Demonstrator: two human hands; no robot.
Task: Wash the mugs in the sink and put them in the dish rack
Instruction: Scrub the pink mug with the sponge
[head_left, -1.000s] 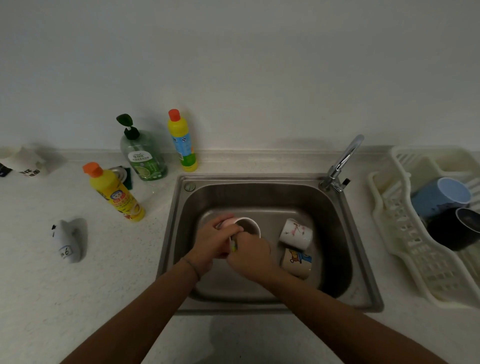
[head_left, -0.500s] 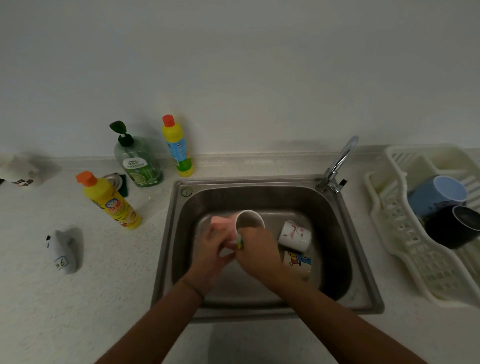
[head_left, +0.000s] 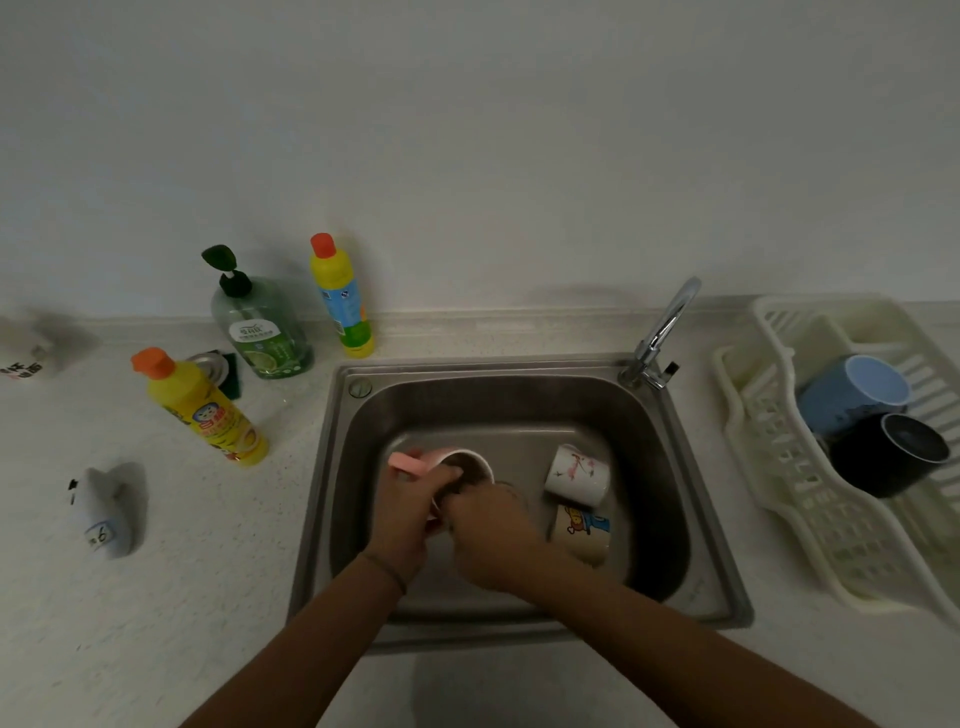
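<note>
Over the steel sink (head_left: 654, 467), my left hand (head_left: 410, 512) grips a pink mug (head_left: 413, 461) around its body, mouth tilted up and away. My right hand (head_left: 493, 535) is curled at the mug's mouth with its fingers reaching inside; the sponge it held a moment ago is hidden now. Two more mugs lie on their sides at the sink's right: a white one with a pink flower (head_left: 576, 475) and a cartoon-printed one (head_left: 582, 530). A white dish rack (head_left: 810, 519) on the right holds a blue mug (head_left: 852, 389) and a black mug (head_left: 888, 457).
The faucet (head_left: 660, 332) stands at the sink's back right corner. Left of the sink are a yellow bottle (head_left: 202, 410), a green pump soap bottle (head_left: 260, 327) and a yellow-blue bottle (head_left: 340, 296). A small white object (head_left: 104, 512) lies on the counter at far left.
The pink mug has turned in my left hand, so its handle now points left. My right hand's fingers have moved into the mug's mouth, hiding the yellow-green sponge.
</note>
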